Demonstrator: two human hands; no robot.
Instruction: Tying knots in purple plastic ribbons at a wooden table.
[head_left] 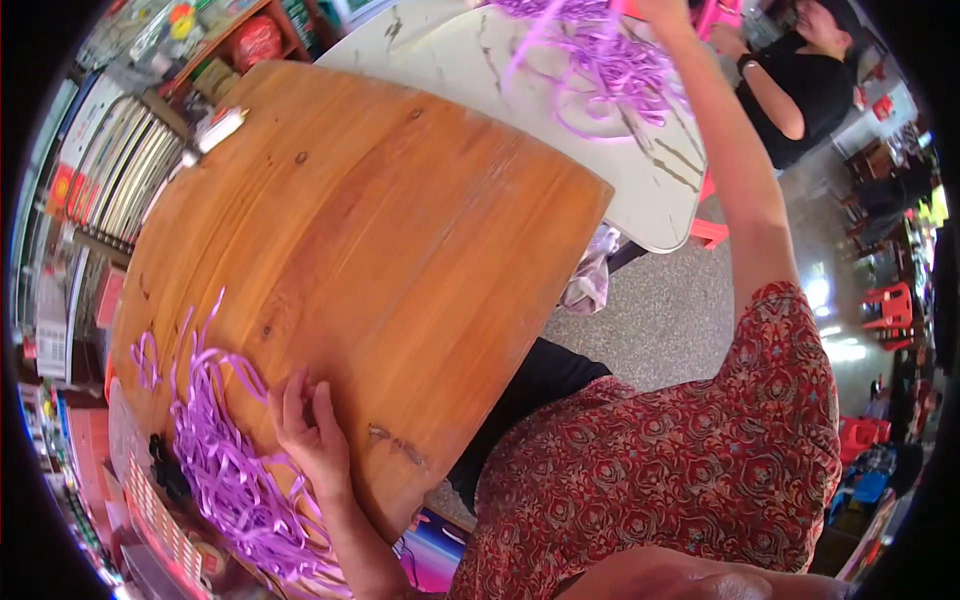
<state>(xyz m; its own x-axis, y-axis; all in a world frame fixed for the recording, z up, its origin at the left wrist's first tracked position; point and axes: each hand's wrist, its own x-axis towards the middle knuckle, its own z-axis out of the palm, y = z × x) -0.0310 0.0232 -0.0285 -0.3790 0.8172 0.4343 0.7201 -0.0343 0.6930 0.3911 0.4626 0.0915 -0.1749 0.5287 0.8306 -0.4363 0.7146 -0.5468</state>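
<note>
Ribbons (222, 470) glossy, plastic-looking; tabletop (370, 240) smooth wood; shirt (660, 450) matt cloth.

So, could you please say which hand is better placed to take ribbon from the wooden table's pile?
Probably the left hand, beside that purple ribbon pile; the right hand is away at the white table.

Speckled grey flr (685, 310)
Brown wood tabletop (350, 220) under L hand (310, 432); white marbled tbl (440, 42) nr R hand (662, 9); red plastic chair (888, 304) R of both.

Red patterned shirt (660, 470) (paisley, perhaps).
</note>
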